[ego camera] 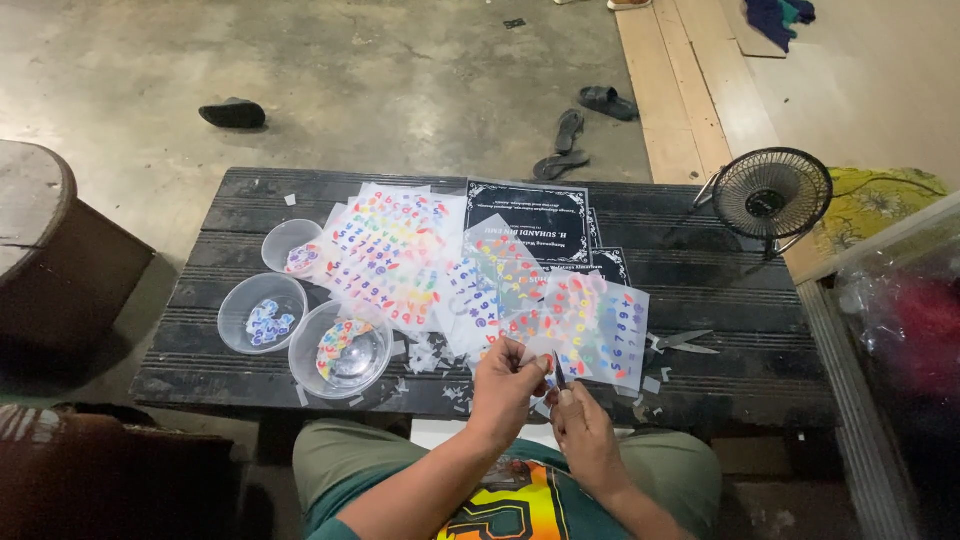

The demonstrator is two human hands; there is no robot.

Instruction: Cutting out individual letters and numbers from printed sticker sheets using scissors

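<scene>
Head view: left hand (505, 385) pinches a small sticker piece (533, 362) between closed fingers; right hand (580, 425) grips small scissors (558, 372) against it, above the dark bench's (720, 330) near edge. Three clear bowls (262, 312) hold a few cut pieces each. Many sticker sheets (390, 250) appear uncut; most work remains.

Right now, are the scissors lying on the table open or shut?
Open: the scissors lie on the black table, untouched, with their two blades spread apart in a V.
</scene>
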